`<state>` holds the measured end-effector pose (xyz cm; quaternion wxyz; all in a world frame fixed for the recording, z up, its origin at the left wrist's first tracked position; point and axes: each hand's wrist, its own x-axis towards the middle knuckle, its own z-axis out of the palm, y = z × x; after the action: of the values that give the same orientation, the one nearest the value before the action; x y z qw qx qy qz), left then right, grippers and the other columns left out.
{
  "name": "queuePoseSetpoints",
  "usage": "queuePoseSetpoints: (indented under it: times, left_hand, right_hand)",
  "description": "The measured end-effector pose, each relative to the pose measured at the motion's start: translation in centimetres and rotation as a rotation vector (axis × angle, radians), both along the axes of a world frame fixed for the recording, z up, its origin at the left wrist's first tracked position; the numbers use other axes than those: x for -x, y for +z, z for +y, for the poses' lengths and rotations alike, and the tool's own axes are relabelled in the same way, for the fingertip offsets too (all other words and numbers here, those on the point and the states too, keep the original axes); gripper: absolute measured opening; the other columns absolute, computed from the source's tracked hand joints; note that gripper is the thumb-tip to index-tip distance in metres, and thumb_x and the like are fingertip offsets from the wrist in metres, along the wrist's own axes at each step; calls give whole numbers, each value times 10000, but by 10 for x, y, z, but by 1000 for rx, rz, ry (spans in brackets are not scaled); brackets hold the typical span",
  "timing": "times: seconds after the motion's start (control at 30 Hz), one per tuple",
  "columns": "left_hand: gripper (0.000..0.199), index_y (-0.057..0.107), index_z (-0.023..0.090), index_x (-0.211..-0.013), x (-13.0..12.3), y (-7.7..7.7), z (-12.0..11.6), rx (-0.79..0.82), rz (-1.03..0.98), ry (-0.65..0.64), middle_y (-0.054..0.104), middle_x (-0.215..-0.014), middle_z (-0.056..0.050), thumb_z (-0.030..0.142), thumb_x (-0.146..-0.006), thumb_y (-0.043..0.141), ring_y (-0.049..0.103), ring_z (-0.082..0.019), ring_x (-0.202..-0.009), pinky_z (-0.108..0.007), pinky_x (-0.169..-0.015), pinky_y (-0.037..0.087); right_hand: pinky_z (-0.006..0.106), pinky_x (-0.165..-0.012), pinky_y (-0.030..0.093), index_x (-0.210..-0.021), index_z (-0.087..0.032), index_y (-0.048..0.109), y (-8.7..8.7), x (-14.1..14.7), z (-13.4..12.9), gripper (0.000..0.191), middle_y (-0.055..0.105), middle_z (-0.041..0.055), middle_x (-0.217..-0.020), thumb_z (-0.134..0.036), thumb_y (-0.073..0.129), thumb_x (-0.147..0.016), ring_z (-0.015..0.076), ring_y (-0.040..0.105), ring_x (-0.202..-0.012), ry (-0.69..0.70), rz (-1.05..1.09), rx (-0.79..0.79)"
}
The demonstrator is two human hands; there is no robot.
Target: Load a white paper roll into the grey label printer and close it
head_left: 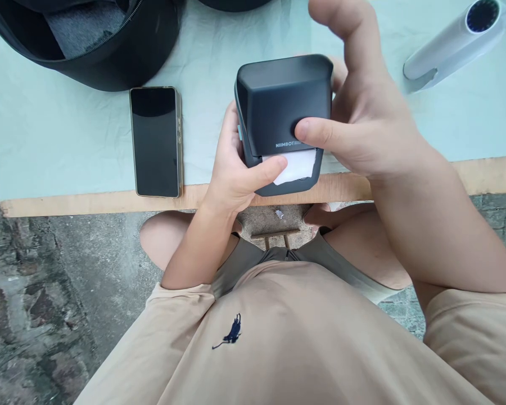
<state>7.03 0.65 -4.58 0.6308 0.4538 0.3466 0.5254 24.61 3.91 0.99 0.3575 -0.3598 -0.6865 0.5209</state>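
Note:
A dark label printer [284, 107] with NIIMBOT lettering is held over the table's front edge. White label paper [297, 167] sticks out of the slot at its near end. My left hand [238, 169] is wrapped round the printer's left side, its thumb lying on the paper. My right hand [362, 107] is at the printer's right side, its thumb touching the top face and its index finger raised and stretched away. The other right fingers are partly hidden behind the printer.
A phone [157, 143] lies face up at the left, overlapping the front edge. Behind it stands a round black zip case [152, 50] with grey cloth inside. A white cylinder [451, 48] lies at the back right. The pale-green covered table [88, 129] has a wooden edge.

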Motion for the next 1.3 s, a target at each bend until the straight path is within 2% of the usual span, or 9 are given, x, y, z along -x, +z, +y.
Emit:
queuePoseSetpoints:
  times: [0.1,0.27,0.33,0.43,0.6,0.83,0.97,1.13,1.3]
  left_hand:
    - [622,470,281,-1187,1,-3,1,-28,-46,-17,593,-1069,-36,393,-640,745,626,-241,-997,-376,-833,530]
    - [409,505,323,-1096,-2,5,1,-4,-285,-81,588,-1034,-48,444,-735,655,641,-264,-946,-386,-696,542]
    - [309,539,304,-1059,-2,8,1,59,-244,-64,589,-1050,-54,352,-772,644,623,-279,-1024,-390,-751,529]
    - [398,549,315,-1074,-2,8,3,-20,-238,-101,620,-1032,-67,507,-734,628,568,-341,-1143,-426,-796,535]
    - [458,570,303,-1050,-2,4,5,85,-145,-33,655,-1053,-50,534,-671,679,453,-384,-1288,-479,-1009,442]
    - [416,559,324,-1073,-4,14,1,69,-176,-74,658,-1108,-19,551,-729,618,376,-333,-1367,-477,-1085,400]
    - [382,591,286,-1019,-7,23,0,213,-316,-93,616,-1199,13,487,-913,285,282,-249,-1427,-467,-1144,349]
    - [288,613,264,-966,-6,17,3,207,-266,50,687,-958,-39,404,-795,428,296,-272,-1409,-432,-1139,347]
    - [217,608,268,-810,-4,16,2,235,-172,111,679,-918,-26,405,-802,439,340,-270,-1387,-407,-1117,372]
  right_hand:
    - [226,-767,555,-1289,-361,360,-2,-1,2,620,280,-49,-1473,-348,664,-749,124,557,-1106,67,13,108]
    - [173,-706,511,-1275,-264,366,1,5,-3,606,352,-12,-1399,-306,654,-743,126,506,-1169,11,-38,-3]
    - [166,-718,508,-1255,-274,377,2,9,-6,587,355,-22,-1380,-284,654,-738,125,491,-1184,-1,-29,-36]
    - [162,-686,503,-1225,-284,393,1,11,-8,551,372,-26,-1349,-281,650,-737,118,500,-1150,-7,-3,-36]
    - [179,-584,474,-1201,-267,406,-3,8,-8,548,394,12,-1314,-313,666,-720,118,536,-1027,-15,22,-24]
    - [194,-596,468,-1183,-235,420,-3,9,-6,589,445,33,-1267,-337,710,-680,128,532,-999,-34,-15,19]
    - [221,-670,481,-1224,-196,418,-6,10,-4,498,537,39,-1064,-449,554,-817,93,520,-856,-55,17,45]
    - [238,-845,501,-1241,-214,442,-10,8,-3,447,499,27,-1248,-401,522,-844,123,502,-1109,-120,27,4]
    - [235,-785,490,-1276,-220,413,-9,7,-4,497,518,23,-1186,-418,534,-836,95,527,-945,-72,-5,-14]
